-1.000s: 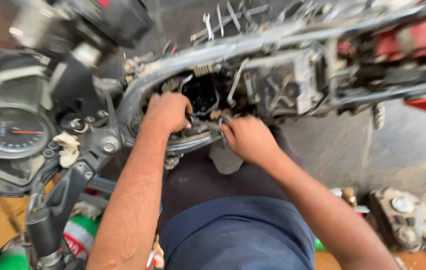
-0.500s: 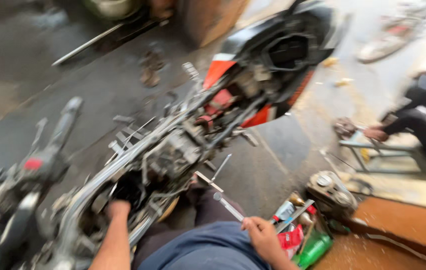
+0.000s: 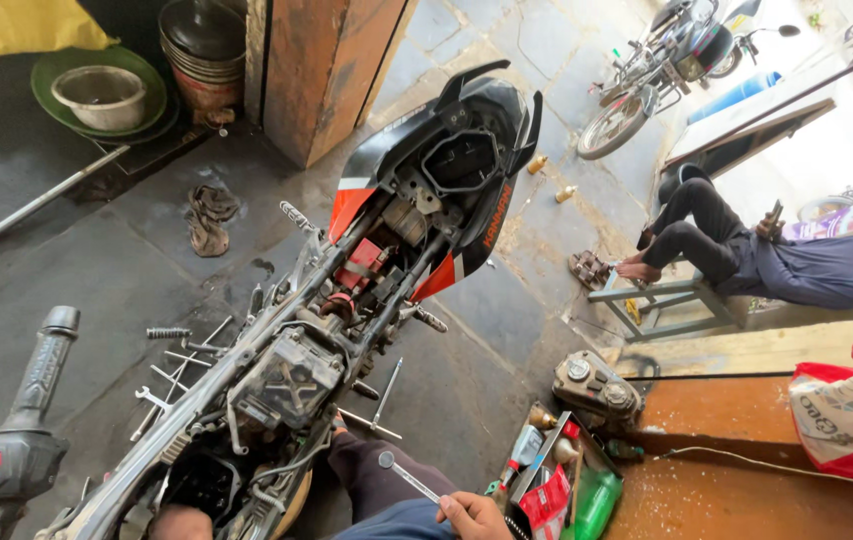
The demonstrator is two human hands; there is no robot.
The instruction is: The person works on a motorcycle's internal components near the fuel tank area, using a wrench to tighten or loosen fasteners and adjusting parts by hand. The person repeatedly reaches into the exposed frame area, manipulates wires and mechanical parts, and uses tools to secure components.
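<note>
Tool: thin shiny metal wrench (image 3: 409, 477) with a round head, angled up-left over the dark trouser knee.
Right hand (image 3: 474, 516): closed around the wrench's lower end, at the bottom edge.
Left hand (image 3: 179, 523): low inside the frame; grip cannot be told.
Motorcycle (image 3: 417, 215): stripped, bare metal frame, glossy black-and-red tail.
Floor (image 3: 97, 270): dark stone slabs, loose spanners (image 3: 172, 375).
Packages: green plastic bottle (image 3: 595, 505) and red packet (image 3: 550, 500), right of the hand.

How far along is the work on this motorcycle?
Stripped already: the motorcycle shows bare frame and wiring, with spanners on the floor. In hand: the right hand grips a slim metal tool; the left hand sits by the engine bay. Nothing refitted yet.
</note>
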